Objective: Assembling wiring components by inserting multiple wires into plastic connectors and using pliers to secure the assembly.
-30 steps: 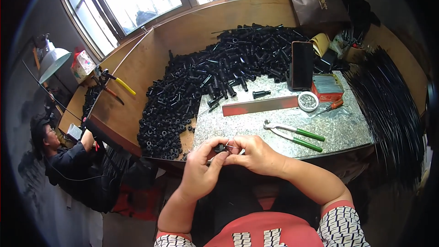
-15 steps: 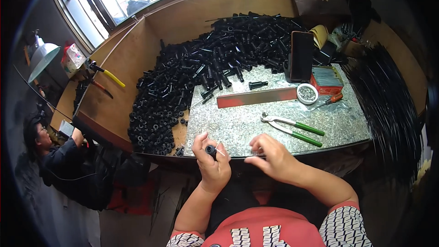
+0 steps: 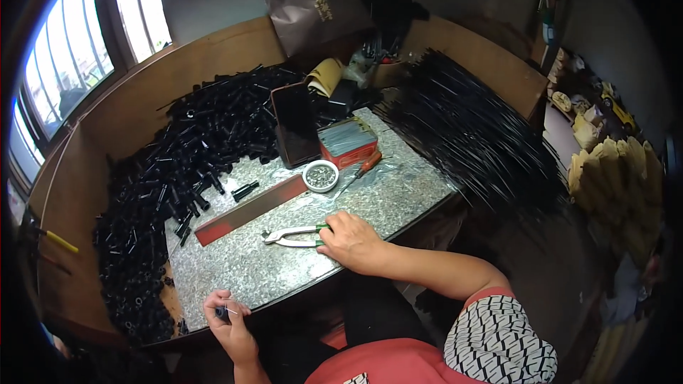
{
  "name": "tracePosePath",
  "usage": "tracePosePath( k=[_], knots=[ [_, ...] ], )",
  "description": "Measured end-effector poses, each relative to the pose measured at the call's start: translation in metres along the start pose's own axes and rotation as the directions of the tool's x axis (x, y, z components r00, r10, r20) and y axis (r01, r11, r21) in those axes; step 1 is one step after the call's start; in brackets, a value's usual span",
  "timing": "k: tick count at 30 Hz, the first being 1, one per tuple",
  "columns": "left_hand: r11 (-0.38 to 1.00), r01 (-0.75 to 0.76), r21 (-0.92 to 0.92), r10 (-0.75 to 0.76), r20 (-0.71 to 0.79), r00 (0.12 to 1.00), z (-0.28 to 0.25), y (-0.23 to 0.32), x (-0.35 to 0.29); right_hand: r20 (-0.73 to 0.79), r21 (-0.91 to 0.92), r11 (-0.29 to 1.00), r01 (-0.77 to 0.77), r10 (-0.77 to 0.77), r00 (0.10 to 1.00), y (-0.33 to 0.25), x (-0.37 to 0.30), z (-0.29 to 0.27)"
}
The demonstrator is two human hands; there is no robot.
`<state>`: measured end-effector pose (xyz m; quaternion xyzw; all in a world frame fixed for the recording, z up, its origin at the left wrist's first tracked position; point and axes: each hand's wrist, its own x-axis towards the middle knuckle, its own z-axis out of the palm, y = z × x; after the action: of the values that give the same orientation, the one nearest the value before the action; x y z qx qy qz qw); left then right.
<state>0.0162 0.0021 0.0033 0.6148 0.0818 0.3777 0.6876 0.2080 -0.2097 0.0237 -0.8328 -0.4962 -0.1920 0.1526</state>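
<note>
Curving around the far and left sides, a great heap of black tubular parts (image 3: 163, 171) borders the speckled stone slab (image 3: 242, 270), which takes up the middle. At the far right lies a broad sheaf of thin black rods (image 3: 469, 135). A dark paper bag (image 3: 320, 14) stands beyond the heap, and a dark phone (image 3: 297, 128) is propped upright at the slab's far edge. Nearer, a long reddish bar (image 3: 249, 206) lies slantwise, its right end close beside the white bowl (image 3: 321, 190).

Half a second ago the right hand (image 3: 352, 242) was empty, just beside the left; now it is well apart, over the green-handled pincers (image 3: 288, 233). Its fingers are curled closed about the handles, whose ends they hide; the metal head points left. Whether the tool is lifted off the slab, I cannot tell. This shift leaves the small workpiece to one hand, while the other is taken up with the tool.

Near the slab's near left edge, the left hand (image 3: 231, 320) has its fingers loosely bent, neither spread nor fully closed, around a small black part (image 3: 222, 313), mostly hidden. Smallest of all, a thin pale strand (image 3: 233, 311) shows beside it, between the fingers.
</note>
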Motion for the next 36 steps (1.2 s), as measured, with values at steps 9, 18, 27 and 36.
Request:
tracePosePath(
  k=[9, 18, 27, 36],
  knots=[
    [0.996, 0.056, 0.071, -0.072, 0.245, 0.967, 0.009, 0.009, -0.007, -0.084, 0.522, 0.853, -0.018, 0.072, 0.994, -0.018, 0.007, -0.017],
    [0.990, 0.118, 0.071, -0.131, 0.223, 0.966, 0.012, 0.007, -0.011, -0.089, 0.382, 0.915, 0.130, -0.104, 0.991, -0.036, 0.011, -0.059],
    [0.994, 0.008, 0.113, -0.033, 0.221, 0.975, 0.007, 0.003, -0.016, -0.230, -0.213, 0.914, 0.346, -0.391, 0.891, -0.037, 0.025, -0.056],
    [0.977, 0.163, 0.136, -0.182, 0.148, 0.972, 0.014, 0.001, -0.022, -0.275, -0.314, 0.889, 0.333, -0.421, 0.864, -0.046, 0.023, -0.043]
  ],
)
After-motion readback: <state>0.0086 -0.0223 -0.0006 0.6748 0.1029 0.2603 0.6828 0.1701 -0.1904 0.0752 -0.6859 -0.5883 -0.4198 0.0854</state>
